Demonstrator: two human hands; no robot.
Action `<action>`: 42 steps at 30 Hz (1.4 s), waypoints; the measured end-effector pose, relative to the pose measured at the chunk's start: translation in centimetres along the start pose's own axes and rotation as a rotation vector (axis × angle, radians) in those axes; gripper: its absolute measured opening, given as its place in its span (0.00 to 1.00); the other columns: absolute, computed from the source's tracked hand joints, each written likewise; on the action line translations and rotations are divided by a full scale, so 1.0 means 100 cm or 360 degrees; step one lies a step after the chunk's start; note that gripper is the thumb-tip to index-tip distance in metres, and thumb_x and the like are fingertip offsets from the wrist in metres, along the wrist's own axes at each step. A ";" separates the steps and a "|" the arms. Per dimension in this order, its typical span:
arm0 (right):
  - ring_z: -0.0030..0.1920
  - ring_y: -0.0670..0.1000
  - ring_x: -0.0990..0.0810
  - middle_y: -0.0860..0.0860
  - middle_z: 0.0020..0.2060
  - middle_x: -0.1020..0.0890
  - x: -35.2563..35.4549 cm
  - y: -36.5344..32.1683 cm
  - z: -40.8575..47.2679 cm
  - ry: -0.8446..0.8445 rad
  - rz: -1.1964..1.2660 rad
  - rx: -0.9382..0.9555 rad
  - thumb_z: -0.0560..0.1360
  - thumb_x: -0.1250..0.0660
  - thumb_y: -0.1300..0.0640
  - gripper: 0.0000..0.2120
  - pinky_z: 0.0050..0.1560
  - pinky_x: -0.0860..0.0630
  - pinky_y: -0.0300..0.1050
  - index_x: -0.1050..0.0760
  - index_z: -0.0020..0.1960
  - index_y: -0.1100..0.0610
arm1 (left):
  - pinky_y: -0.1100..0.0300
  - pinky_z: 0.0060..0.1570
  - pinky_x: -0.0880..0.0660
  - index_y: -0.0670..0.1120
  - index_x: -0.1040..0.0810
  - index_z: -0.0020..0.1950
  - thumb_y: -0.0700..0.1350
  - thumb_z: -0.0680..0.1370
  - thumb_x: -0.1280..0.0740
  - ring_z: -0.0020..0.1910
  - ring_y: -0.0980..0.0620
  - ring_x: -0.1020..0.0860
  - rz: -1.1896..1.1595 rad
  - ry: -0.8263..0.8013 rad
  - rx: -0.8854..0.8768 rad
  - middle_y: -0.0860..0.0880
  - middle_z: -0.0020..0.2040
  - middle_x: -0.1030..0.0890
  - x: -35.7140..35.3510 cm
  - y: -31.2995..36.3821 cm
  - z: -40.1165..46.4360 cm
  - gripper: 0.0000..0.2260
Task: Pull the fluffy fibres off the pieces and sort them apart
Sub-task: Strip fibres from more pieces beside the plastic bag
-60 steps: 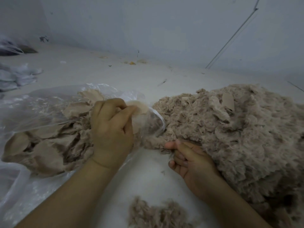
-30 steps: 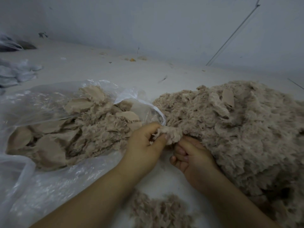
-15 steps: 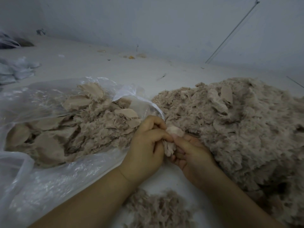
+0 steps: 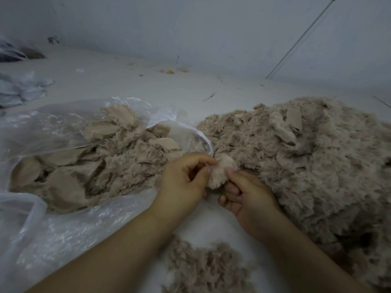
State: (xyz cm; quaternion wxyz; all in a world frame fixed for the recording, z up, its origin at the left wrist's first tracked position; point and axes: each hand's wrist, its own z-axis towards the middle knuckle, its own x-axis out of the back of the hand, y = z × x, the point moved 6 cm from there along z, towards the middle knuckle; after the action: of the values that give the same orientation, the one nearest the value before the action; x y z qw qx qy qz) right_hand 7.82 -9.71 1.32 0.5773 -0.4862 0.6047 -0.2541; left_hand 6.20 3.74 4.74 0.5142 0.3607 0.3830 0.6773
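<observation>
I have 1 small piece (image 4: 220,172) pinched between both hands: it is pale beige, roughly oval, smooth cloth on its upper end and shaggy fluff hanging from its lower edge. My left hand (image 4: 184,182) grips its left side with curled fingers and thumb; my right hand (image 4: 247,193) pinches its right side between thumb and forefinger, the other fingers curled under. Just right of my right hand rises a big heap (image 4: 313,166) of matted, woolly brown-beige fluff with a few flat cloth ovals showing. Left of my left hand lies a crinkled clear plastic bag (image 4: 63,229) holding more flat ovals (image 4: 101,130) with fringed edges. Below my wrists sits a small tuft pile (image 4: 207,269), loose and wispy; in this dim light it looks like bare fibres.
</observation>
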 end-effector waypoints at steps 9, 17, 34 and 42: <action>0.34 0.45 0.20 0.54 0.37 0.17 -0.003 0.001 -0.001 -0.0116 -0.0281 0.0040 0.77 0.39 0.70 0.17 0.31 0.26 0.36 0.16 0.41 0.55 | 0.68 0.36 0.29 0.50 0.17 0.46 0.35 0.76 0.35 0.34 0.62 0.24 0.0149 0.0010 -0.0054 0.55 0.40 0.19 0.002 0.003 -0.001 0.12; 0.33 0.44 0.22 0.54 0.36 0.18 -0.005 0.001 -0.001 -0.0161 -0.0275 0.0069 0.74 0.32 0.63 0.07 0.32 0.25 0.36 0.16 0.44 0.56 | 0.66 0.43 0.24 0.52 0.18 0.47 0.40 0.74 0.35 0.43 0.59 0.20 0.0241 -0.0005 -0.0074 0.56 0.43 0.19 -0.003 0.006 -0.003 0.09; 0.20 0.43 0.36 0.49 0.22 0.37 0.002 0.002 0.001 0.0133 -0.0077 0.0000 0.83 0.44 0.57 0.17 0.30 0.28 0.41 0.23 0.41 0.63 | 0.72 0.45 0.31 0.35 0.17 0.49 0.29 0.71 0.39 0.43 0.53 0.26 0.0884 0.0118 -0.0514 0.42 0.44 0.21 0.016 0.027 0.006 0.13; 0.21 0.43 0.35 0.48 0.22 0.36 0.002 0.003 0.002 0.0134 -0.0119 0.0006 0.82 0.41 0.57 0.16 0.30 0.26 0.39 0.20 0.41 0.63 | 0.47 0.52 0.38 0.40 0.21 0.49 0.40 0.72 0.37 0.58 0.40 0.38 0.2399 0.0023 0.0207 0.38 0.60 0.32 0.048 -0.010 0.020 0.09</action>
State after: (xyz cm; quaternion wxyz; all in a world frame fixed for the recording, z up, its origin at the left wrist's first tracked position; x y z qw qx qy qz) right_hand 7.92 -9.77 0.96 0.5423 -0.4963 0.6094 -0.2970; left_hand 7.40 8.84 5.25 -0.1131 0.5502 0.0752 0.8239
